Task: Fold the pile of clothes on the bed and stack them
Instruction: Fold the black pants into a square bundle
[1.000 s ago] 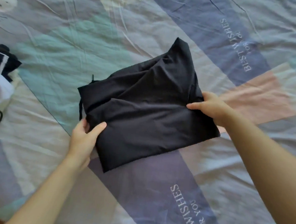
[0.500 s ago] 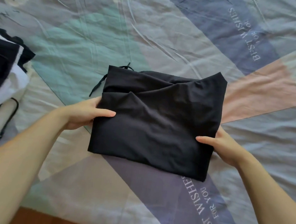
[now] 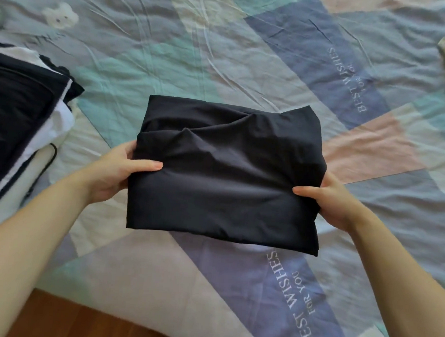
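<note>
Black garment folded square, held over the bed by left hand and right hand, each grip pinching an edge. Stack waits left; stacking remains.

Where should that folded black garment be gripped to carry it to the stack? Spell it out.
Grip the folded black garment at its two short side edges, one hand from each side, thumbs on top and fingers beneath, as the left hand and right hand do now. It is a limp, layered rectangle, so support on both sides probably keeps the folds from slipping open.
</note>
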